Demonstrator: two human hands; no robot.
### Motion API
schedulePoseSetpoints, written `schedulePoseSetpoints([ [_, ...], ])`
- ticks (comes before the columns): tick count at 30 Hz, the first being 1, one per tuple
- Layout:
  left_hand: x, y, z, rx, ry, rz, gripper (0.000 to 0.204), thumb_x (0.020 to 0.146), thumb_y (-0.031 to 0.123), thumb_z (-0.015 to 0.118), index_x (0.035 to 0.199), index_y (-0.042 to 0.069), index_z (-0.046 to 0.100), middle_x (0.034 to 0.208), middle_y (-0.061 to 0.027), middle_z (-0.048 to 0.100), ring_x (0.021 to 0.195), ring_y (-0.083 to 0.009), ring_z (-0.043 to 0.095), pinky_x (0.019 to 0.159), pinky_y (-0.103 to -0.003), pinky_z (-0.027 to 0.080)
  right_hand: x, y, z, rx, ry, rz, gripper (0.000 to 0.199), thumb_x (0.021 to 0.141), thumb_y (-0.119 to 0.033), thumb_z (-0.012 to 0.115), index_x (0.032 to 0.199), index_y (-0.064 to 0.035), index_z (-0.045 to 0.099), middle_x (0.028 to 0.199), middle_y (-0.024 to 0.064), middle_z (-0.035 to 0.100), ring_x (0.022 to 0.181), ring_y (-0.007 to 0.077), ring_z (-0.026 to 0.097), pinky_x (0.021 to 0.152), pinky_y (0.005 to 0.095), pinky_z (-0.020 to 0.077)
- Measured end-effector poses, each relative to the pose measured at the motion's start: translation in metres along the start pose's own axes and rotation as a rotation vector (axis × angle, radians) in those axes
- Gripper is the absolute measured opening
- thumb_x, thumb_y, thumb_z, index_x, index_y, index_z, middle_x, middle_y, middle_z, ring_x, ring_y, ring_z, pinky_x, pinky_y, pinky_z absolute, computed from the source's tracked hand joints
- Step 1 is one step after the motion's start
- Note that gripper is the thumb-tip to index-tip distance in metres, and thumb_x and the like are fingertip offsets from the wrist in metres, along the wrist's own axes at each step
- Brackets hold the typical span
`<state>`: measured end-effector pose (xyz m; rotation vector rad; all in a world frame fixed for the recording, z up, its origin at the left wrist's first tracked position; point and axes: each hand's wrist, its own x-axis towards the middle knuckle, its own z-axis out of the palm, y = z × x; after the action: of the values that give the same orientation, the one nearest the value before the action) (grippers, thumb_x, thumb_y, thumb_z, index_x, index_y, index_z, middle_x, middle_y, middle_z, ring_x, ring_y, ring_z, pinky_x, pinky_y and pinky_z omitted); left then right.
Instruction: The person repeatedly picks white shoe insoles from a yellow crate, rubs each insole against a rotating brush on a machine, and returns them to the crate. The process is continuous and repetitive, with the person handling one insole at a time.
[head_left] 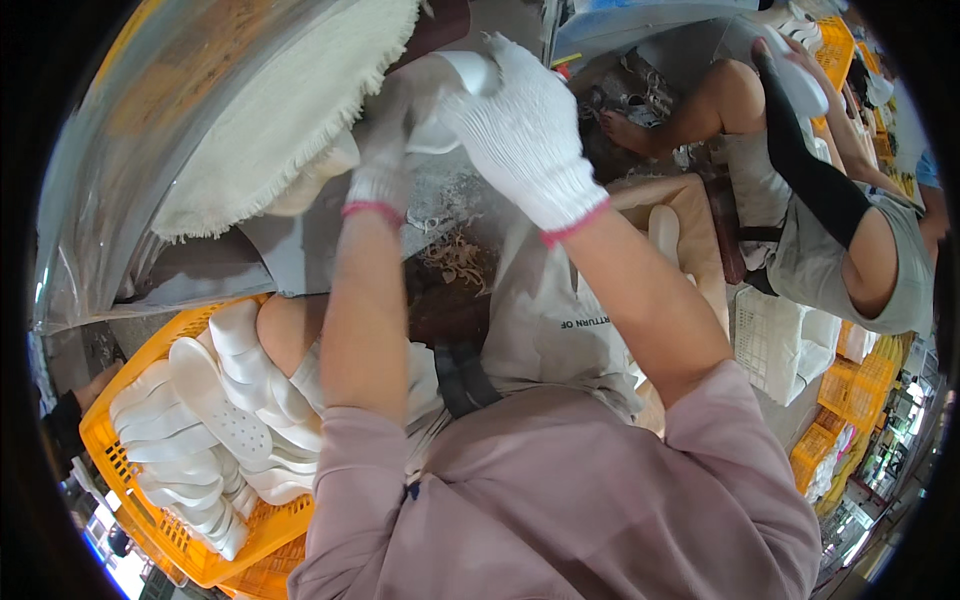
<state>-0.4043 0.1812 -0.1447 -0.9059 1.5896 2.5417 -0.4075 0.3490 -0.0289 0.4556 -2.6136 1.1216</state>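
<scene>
Both my hands wear white knitted gloves with pink cuffs. A white shoe sole (434, 138), partly covered by the gloves, is held between them. My left hand (388, 125) is smeared by motion and closed around the sole's left side. Closed on its right side is my right hand (522, 130), its back toward me. Just left of the hands is a large, pale cloth buffing wheel (290, 125) with a frayed rim. Whether the sole touches the wheel is hidden behind my left hand.
An orange crate (195, 560) full of white soles (215, 400) stands at my left. Pale shavings (455, 260) lie below my hands. At right sits a co-worker (850, 240) holding a white piece. A cloth-lined container (690, 210) with a white sole is by my right forearm.
</scene>
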Motion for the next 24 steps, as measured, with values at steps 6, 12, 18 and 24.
schedulePoseSetpoints([
  [6,-0.107,0.001,-0.029,0.659,0.088,0.017,0.036,0.102,0.029,0.073,0.106,-0.007,0.075,0.091,-0.0048,0.074,0.080,-0.0113,0.066,0.070,-0.034,0.055,0.042,0.005,0.018,-0.260,-0.416,-0.288,0.042,0.091,-0.037,0.070,0.106,0.0023,0.074,0.101,0.0272,0.075,0.102,0.0469,0.073,0.091,0.0501,0.0594],
  [12,-0.050,-0.028,0.041,-0.237,-0.063,0.181,0.034,0.098,0.018,0.078,0.122,-0.005,0.072,0.116,-0.0080,0.074,0.106,-0.0159,0.068,0.095,-0.030,0.055,-0.019,-0.008,-0.040,-0.216,-0.365,-0.431,0.045,0.084,-0.025,0.075,0.123,-0.0062,0.068,0.122,0.0182,0.069,0.113,0.0399,0.067,0.099,0.0491,0.0538],
  [18,-0.092,-0.022,0.005,-0.550,-0.295,-0.106,0.066,0.102,0.052,0.065,0.138,-0.003,0.062,0.127,-0.0171,0.071,0.118,-0.0323,0.069,0.101,-0.048,0.058,-0.075,0.004,-0.033,-0.476,-0.465,-0.684,0.042,0.087,-0.017,0.068,0.128,-0.0153,0.071,0.121,0.0048,0.073,0.099,0.0272,0.072,0.094,0.0463,0.0555],
  [24,-0.096,0.007,-0.025,-1.008,-0.154,0.013,0.064,0.101,0.063,0.057,0.125,0.004,0.065,0.112,-0.0167,0.071,0.089,-0.0358,0.070,0.077,-0.051,0.061,-0.103,-0.032,0.016,-0.089,-0.324,-0.515,0.038,0.090,-0.020,0.074,0.127,-0.0106,0.072,0.101,0.0122,0.077,0.084,0.0281,0.076,0.072,0.0412,0.0597],
])
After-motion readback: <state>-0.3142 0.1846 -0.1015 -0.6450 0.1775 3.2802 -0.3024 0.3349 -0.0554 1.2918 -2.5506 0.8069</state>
